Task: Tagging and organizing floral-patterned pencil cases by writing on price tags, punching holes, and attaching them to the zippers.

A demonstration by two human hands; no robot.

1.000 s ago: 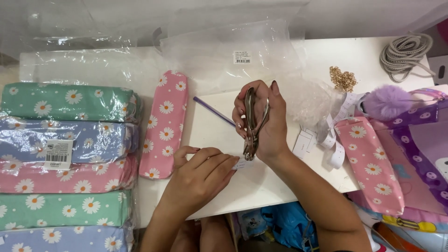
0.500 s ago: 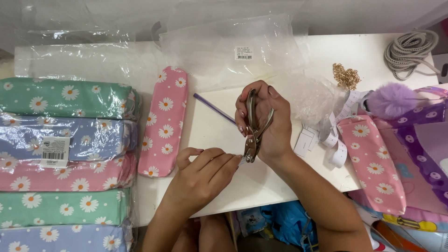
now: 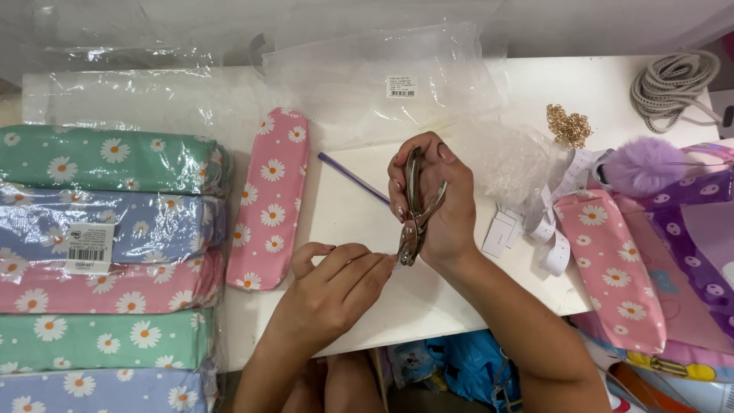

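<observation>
Shifted slightly down since earlier: right hand (image 3: 436,203) gripping metal punch (image 3: 415,210).
Left hand (image 3: 336,287) fingers pinching small tag, hardly visible, at punch tip; punching step, squeeze needed.

Shiny metal punch pliers (image 3: 417,214) — glossy clear plastic bags (image 3: 382,76), seemingly cloth daisy-print cases (image 3: 269,199), matt white table (image 3: 596,84).

1. The right hand (image 3: 436,206) grips a metal hole punch (image 3: 415,210), its handles squeezed partly together and its head pointing down toward the person.
2. The left hand (image 3: 336,287) lies on the white counter (image 3: 359,222), fingertips meeting the punch head; whatever sits between them is too small to tell.
3. A purple pencil (image 3: 353,178) lies just beyond.
4. A pink daisy-print pencil case (image 3: 271,199) lies to the left, beside stacked wrapped cases (image 3: 107,260).
5. Small white tags (image 3: 501,232) lie right of the wrist.
</observation>
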